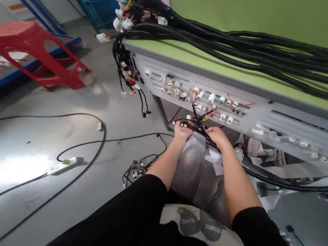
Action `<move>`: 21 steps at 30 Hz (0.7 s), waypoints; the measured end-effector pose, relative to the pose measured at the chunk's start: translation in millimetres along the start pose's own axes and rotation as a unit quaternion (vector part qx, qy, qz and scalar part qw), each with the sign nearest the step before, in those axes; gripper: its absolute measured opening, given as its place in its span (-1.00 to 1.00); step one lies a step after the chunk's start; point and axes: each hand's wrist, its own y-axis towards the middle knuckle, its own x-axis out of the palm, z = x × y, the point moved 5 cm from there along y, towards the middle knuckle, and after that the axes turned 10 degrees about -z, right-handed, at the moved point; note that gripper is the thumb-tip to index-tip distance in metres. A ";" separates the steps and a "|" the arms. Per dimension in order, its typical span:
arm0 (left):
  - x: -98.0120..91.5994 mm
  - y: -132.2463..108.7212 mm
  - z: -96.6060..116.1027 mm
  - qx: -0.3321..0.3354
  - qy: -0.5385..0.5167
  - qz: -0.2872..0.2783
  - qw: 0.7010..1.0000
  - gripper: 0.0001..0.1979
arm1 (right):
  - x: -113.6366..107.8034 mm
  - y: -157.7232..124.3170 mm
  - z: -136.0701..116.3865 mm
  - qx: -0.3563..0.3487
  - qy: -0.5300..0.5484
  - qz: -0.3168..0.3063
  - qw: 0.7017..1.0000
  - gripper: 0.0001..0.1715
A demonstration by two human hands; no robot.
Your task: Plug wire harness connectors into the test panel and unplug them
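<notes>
Both my hands are at a black wiring harness in front of the table's lower panel. My left hand is closed around several of its thin branches with small white connectors. To the right, my right hand grips the thicker sleeved part, its fingertips partly hidden. Coloured wires climb from the harness to an orange connector, a white connector and a teal connector seated in the grey test panel. More white sockets line this panel.
Black harnesses lie along the green tabletop, their connector ends hanging over its left corner. A red stool and blue basket stand left. A power strip, looping cables and a tangle of wires are on the floor.
</notes>
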 end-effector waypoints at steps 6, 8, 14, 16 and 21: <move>0.5 -18.6 37.7 0.083 0.054 -0.048 0.994 -0.71 | 4.7 -0.3 -2.0 -0.002 0.000 -0.014 1.000 -0.81; 4.3 -32.3 46.2 0.108 0.075 -0.068 0.989 -0.69 | 6.2 -0.2 -2.8 0.000 0.000 -0.025 1.000 -0.80; 25.7 -80.1 60.1 0.164 0.118 -0.139 0.970 -0.71 | -4.5 -13.6 -12.0 -0.040 -0.124 -0.029 0.991 -0.79; 30.8 -93.1 63.9 0.171 0.147 -0.125 0.966 -0.74 | -14.8 -30.5 -23.4 -0.069 -0.209 0.035 0.975 -0.79; 53.6 -116.1 67.4 0.197 0.190 -0.123 0.954 -0.82 | -7.8 -98.8 -96.2 -0.268 -0.260 0.214 0.903 -0.65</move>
